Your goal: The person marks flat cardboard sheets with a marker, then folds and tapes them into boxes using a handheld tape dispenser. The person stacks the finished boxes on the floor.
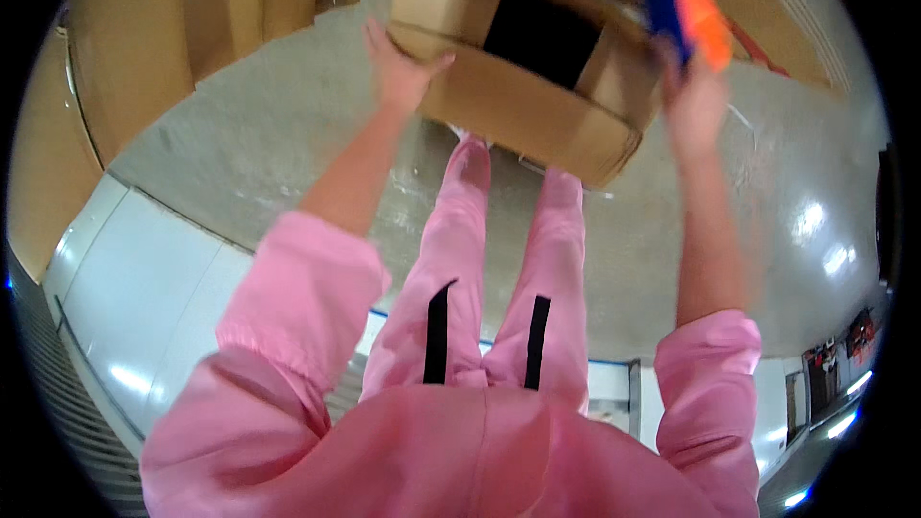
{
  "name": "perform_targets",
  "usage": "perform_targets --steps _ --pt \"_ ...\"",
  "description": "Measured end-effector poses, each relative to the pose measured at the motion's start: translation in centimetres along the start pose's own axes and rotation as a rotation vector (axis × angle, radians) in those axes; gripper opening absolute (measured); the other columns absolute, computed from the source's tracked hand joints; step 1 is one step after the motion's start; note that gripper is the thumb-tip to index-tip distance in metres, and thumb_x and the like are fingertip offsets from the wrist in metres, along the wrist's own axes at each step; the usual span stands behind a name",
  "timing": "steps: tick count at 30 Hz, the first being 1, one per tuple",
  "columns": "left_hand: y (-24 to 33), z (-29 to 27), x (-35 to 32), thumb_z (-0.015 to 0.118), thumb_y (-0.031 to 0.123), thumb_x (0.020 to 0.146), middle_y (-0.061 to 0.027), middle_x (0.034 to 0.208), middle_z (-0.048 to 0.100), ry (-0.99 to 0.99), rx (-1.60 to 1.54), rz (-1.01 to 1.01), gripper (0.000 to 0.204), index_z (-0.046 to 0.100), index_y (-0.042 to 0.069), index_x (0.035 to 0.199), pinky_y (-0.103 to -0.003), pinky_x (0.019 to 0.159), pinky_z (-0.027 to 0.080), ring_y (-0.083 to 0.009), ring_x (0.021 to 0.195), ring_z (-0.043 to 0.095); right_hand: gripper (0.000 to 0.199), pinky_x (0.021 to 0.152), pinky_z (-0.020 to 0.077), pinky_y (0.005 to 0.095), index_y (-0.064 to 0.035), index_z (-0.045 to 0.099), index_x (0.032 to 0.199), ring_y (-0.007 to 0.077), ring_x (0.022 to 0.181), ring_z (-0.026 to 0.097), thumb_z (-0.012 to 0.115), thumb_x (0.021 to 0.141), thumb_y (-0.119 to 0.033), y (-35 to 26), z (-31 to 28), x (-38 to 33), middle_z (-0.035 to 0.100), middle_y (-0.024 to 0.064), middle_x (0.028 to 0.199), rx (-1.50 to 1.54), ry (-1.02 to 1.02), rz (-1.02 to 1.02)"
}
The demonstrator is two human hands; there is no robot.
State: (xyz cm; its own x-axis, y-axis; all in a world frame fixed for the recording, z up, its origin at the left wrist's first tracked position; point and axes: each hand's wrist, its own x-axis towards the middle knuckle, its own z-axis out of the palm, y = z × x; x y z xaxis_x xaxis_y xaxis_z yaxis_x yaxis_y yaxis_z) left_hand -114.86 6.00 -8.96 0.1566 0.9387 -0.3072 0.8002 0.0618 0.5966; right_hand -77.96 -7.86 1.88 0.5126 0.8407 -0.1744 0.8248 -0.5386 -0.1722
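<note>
A brown cardboard box (532, 105) is in front of my legs, with a dark gap showing between its flaps. My left hand (401, 72) grips its near left corner, thumb over the front edge and fingers along the left side. In my right hand (696, 105), raised by the box's right side, is an orange-and-blue hand tool (698, 14) that looks like a tape gun. Motion blurs this tool and the fingers around it, so its details are hard to make out.
Tall cardboard sheets or cartons (144, 48) stand along the left. More cardboard (782, 14) lies at the far right. White panels (144, 269) are at the lower left. Under my feet is a shiny grey floor (652, 259).
</note>
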Motion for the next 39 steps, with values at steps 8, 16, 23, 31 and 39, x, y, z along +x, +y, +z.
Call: perform_targets --steps 8,16,23,31,39 --pt "0.0 -2.8 0.7 0.080 0.047 0.080 -0.0119 0.166 0.021 -0.201 0.461 0.483 0.103 0.023 0.014 0.160 -0.051 0.123 0.020 -0.0296 0.151 0.025 0.044 0.071 0.0514 0.0515 0.0026 0.061 0.099 0.0424 0.079 0.067 0.067 0.094 -0.041 -2.1 13.1 -12.4 0.068 0.0250 0.088 0.243 -0.003 -0.085" --pt "-1.4 -3.8 0.6 0.060 0.048 0.095 -0.0034 0.156 0.040 -0.191 0.567 0.663 0.061 0.045 0.029 0.151 -0.055 0.118 0.024 -0.0240 0.143 0.038 0.043 0.066 0.0512 0.0410 0.0016 0.068 0.084 0.0285 0.067 0.065 0.082 0.077 -0.038 -10.8 4.9 -6.8 0.067 0.0177 0.074 0.651 -0.790 -0.014" --pt "1.5 -4.7 -1.5 0.060 0.031 0.101 -0.0050 0.130 0.064 -0.522 -0.512 -0.295 0.035 0.066 0.012 0.130 -0.036 0.097 0.050 -0.0185 0.109 0.065 0.037 0.064 0.0515 0.0333 0.0023 0.072 0.090 0.0134 0.065 0.061 0.082 0.078 -0.031 -10.3 8.5 -6.4 0.068 0.0065 0.072 0.807 -0.904 -0.006" --pt "1.1 -2.0 -5.0 0.069 0.033 0.096 -0.0029 0.094 0.074 -0.532 -1.036 -0.690 0.031 0.075 0.003 0.102 -0.026 0.079 0.051 -0.0117 0.089 0.068 0.036 0.064 0.0512 0.0331 0.0017 0.071 0.094 0.0142 0.064 0.060 0.082 0.078 -0.029 -10.6 8.4 -5.5 0.068 0.0083 0.073 0.763 -0.987 -0.036" --pt "-6.9 -9.2 7.0 0.075 0.023 0.090 -0.0066 0.076 0.071 0.169 -0.246 -0.198 0.020 0.079 0.006 0.100 -0.030 0.063 0.051 -0.0077 0.070 0.062 0.052 0.071 0.0548 0.0428 0.0013 0.070 0.096 0.0323 0.074 0.070 0.073 0.081 -0.048 -17.2 5.5 -3.1 0.070 0.0199 0.079 0.406 -0.830 -0.176"
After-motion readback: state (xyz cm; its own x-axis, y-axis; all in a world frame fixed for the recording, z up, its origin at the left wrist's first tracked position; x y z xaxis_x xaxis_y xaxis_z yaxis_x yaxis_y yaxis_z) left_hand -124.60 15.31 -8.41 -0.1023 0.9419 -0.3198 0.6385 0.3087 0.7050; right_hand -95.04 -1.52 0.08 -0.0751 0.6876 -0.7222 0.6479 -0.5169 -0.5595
